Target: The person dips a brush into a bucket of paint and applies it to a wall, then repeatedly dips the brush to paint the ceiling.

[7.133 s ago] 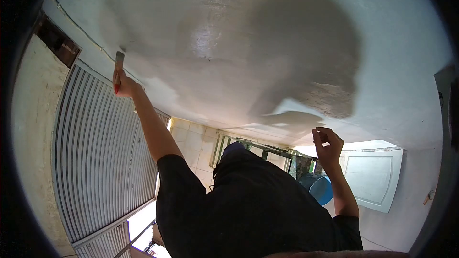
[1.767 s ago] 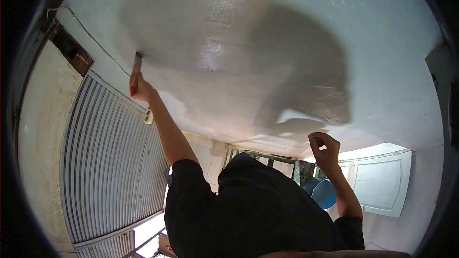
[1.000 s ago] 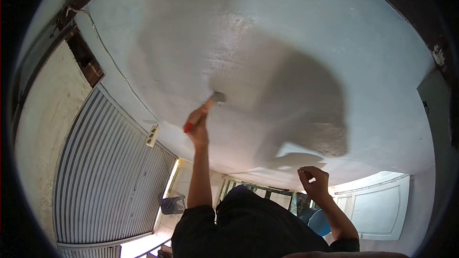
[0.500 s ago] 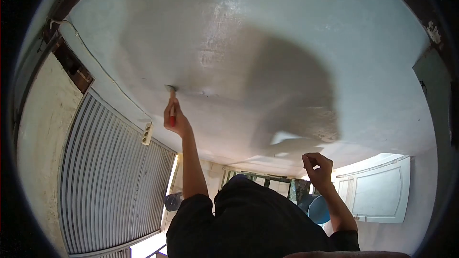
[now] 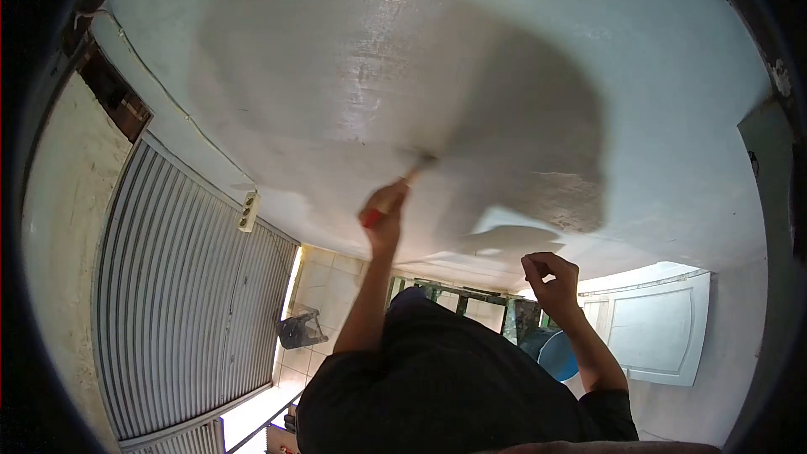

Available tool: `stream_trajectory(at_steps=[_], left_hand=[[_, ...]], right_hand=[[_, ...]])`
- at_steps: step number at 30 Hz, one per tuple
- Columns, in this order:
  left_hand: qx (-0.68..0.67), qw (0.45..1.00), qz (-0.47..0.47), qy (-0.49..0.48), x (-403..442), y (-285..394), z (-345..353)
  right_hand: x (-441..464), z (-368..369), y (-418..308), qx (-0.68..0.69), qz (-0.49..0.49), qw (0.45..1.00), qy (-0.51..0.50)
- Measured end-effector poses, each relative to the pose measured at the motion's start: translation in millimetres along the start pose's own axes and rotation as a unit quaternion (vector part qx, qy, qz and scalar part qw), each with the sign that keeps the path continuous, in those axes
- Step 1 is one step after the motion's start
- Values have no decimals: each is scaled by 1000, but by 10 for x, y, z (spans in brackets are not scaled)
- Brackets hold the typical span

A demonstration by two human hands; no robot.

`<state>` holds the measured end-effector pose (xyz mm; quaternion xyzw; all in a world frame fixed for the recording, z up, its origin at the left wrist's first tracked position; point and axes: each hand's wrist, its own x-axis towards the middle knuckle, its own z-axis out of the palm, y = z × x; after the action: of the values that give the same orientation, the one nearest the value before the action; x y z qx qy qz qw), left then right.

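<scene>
My left hand (image 5: 384,212) is wrapped round the handle of a scraper (image 5: 416,169), whose red handle end shows below the fist. The scraper's blade, blurred, is at the pale wall (image 5: 311,168), left of a large shadow. My right hand (image 5: 553,279) is raised at the lower right, thumb and fingertips pinched together; whatever they hold, if anything, is too small to make out. A rough, flaking patch (image 5: 572,200) shows on the wall above my right hand.
A socket block (image 5: 248,211) hangs on a cable at the left, beside a corrugated shutter (image 5: 181,294). A dark stool (image 5: 301,329) stands on the tiled floor. Behind my right forearm is a blue bucket (image 5: 558,356), with a white door panel (image 5: 660,328) to its right.
Since half a second ago, my left hand has moved right across the wall with the scraper, which now tilts to the right. My right hand keeps its pinched pose. The camera view has shifted slightly.
</scene>
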<state>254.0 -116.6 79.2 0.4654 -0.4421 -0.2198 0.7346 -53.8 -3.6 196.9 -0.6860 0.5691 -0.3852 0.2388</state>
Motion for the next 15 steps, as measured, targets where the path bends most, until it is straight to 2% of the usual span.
stream_trajectory(at_steps=[3,5,7,9,11,13,14,15], left_hand=[[61,991,42,116,547,-210,-636],[102,964,41,242,838,-175,-1049],[63,922,40,379,1007,-595,-1686],[123,909,17,397,943,-103,-1704],[134,922,5,364,784,-4,-1603],[118,963,69,232,554,-46,-1437],[211,961,-23,178,370,13,-1283],[300,948,21,109,214,-8,-1123]], right_hand=[[-49,-45,82,5,4,1000,9],[-85,-82,141,-4,18,1000,19],[-112,-127,163,-1,16,999,35],[-134,-163,135,-1,30,998,49],[-150,-200,158,-7,38,998,57],[-172,-233,151,-16,37,996,74],[-172,-254,121,-18,36,996,76],[-179,-286,66,-22,28,996,79]])
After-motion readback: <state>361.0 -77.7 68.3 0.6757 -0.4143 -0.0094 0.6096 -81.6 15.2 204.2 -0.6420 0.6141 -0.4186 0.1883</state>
